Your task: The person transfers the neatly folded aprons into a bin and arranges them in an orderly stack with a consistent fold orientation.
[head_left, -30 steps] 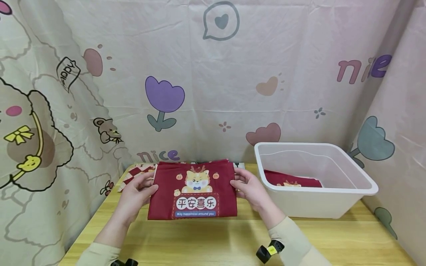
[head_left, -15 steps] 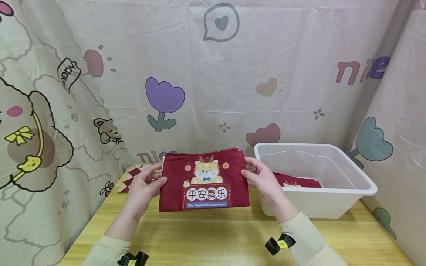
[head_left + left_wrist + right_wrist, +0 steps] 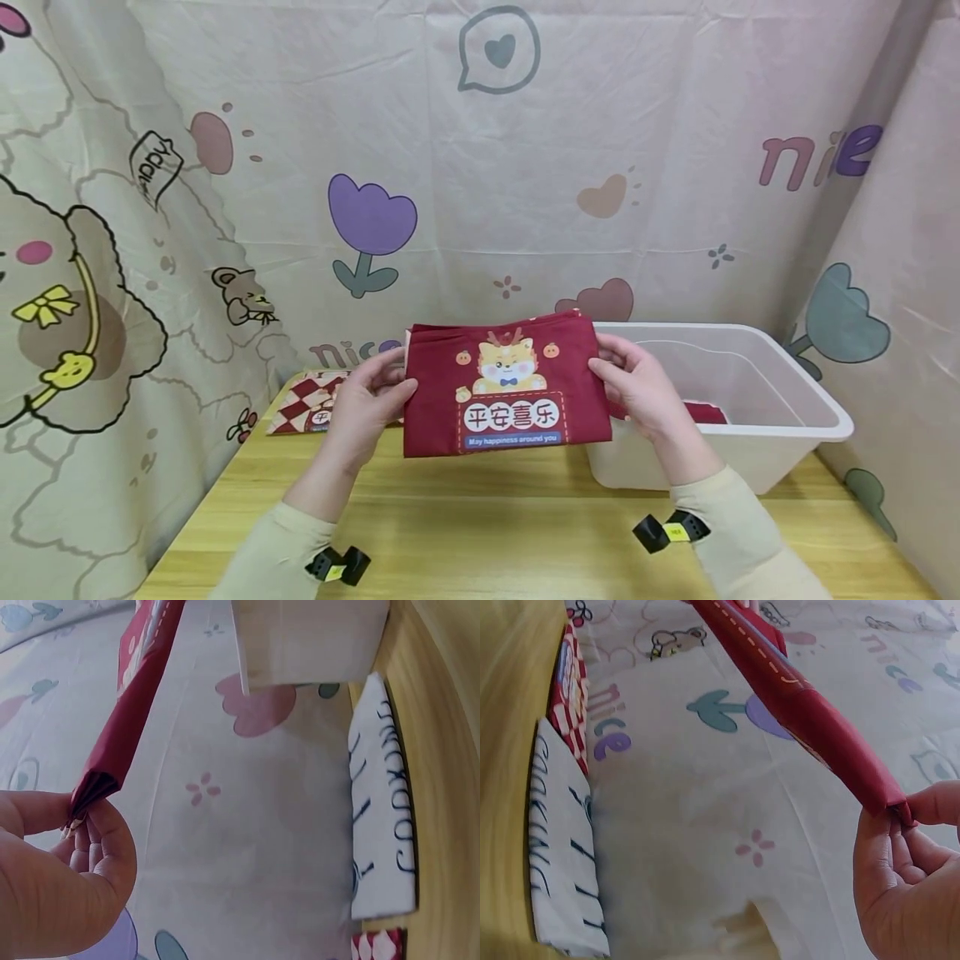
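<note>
A folded red cloth (image 3: 508, 417), printed with a cartoon dog, Chinese characters and "May happiness around you", hangs above the table between both hands. My left hand (image 3: 367, 404) pinches its left edge, thumb in front and fingers behind. At the opposite edge, my right hand (image 3: 637, 387) holds it the same way. Its layered folds show in the left wrist view, where the cloth (image 3: 124, 739) runs up from the fingers. The right side is slightly higher than the left. Part of the white plastic bin (image 3: 720, 462) lies behind the right hand.
Inside the bin lies another red cloth (image 3: 707, 413). A red-and-cream checkered folded cloth (image 3: 300, 407) sits at the table's back left. Beside it is a white folded cloth (image 3: 562, 840) lettered "COOKING". A printed curtain (image 3: 480, 167) hangs behind the wooden table (image 3: 480, 533).
Both hands have carried the folded red cloth to the right and upward, nearer the bin. More of the checkered cloth now shows at the back left. The grip looks the same.
</note>
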### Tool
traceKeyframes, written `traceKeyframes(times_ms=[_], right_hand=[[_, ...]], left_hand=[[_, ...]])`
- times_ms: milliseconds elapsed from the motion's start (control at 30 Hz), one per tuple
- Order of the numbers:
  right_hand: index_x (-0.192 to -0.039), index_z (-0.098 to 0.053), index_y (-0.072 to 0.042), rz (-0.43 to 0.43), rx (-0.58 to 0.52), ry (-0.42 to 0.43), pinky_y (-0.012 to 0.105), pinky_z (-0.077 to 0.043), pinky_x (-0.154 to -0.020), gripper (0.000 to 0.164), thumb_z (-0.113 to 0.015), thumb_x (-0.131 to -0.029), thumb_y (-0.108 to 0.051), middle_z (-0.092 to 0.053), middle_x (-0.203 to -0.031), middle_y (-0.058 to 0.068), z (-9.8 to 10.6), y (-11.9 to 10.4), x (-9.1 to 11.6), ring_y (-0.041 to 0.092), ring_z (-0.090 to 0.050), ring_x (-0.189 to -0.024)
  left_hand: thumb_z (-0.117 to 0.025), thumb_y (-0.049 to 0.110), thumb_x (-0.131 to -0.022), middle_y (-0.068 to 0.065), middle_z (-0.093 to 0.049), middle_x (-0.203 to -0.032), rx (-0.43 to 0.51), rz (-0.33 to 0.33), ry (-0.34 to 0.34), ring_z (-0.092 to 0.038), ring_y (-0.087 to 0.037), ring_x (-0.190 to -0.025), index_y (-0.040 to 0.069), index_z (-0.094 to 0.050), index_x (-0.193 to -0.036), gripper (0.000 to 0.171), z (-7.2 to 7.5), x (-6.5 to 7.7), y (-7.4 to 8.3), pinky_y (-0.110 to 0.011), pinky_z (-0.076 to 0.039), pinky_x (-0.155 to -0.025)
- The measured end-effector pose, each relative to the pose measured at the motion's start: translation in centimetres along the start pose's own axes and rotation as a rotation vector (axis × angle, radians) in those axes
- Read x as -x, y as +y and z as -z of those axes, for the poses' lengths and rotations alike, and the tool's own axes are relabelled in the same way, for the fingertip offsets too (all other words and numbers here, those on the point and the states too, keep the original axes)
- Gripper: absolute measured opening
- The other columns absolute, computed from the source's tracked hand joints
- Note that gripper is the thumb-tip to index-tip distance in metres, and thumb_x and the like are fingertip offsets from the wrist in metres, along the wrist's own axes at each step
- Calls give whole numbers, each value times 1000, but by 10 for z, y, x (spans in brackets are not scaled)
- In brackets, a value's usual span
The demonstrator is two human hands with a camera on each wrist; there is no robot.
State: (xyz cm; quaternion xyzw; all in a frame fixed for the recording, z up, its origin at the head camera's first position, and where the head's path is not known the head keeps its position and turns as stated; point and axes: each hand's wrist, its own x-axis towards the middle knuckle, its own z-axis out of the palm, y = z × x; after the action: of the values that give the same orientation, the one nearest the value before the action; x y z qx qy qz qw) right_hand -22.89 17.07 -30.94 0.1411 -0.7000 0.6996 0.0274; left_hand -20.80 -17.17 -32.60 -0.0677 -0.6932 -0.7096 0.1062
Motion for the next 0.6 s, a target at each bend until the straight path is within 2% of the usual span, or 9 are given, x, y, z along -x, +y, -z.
traceKeyframes(times_ms=[333,500,600], right_hand=[[-143,-37,11,-3,21,21,28,-59,-71,48,-54,-101,-6,-58,-99,0,35,-11,4,9,-65,-80],[-140,-44,7,9,30,48,27,-59,-70,43,-56,-100,-7,-59,-98,-3,52,-14,5,9,-64,-81],[-141,-43,4,1,72,59,26,-58,-71,45,-56,-101,-11,-59,-100,-4,63,-15,6,8,-63,-85]], left_hand=[[-63,-9,-91,-11,-57,-99,21,-20,-51,-62,-12,-81,0,-54,-139,50,-36,-12,5,-28,-59,-72],[-64,-10,-90,-11,-57,-98,21,-16,-61,-61,-14,-82,3,-56,-138,50,-54,-16,6,-31,-59,-72],[-64,-9,-90,-12,-57,-98,21,-18,-78,-61,-16,-82,3,-57,-137,49,-64,-18,6,-34,-60,-72]])
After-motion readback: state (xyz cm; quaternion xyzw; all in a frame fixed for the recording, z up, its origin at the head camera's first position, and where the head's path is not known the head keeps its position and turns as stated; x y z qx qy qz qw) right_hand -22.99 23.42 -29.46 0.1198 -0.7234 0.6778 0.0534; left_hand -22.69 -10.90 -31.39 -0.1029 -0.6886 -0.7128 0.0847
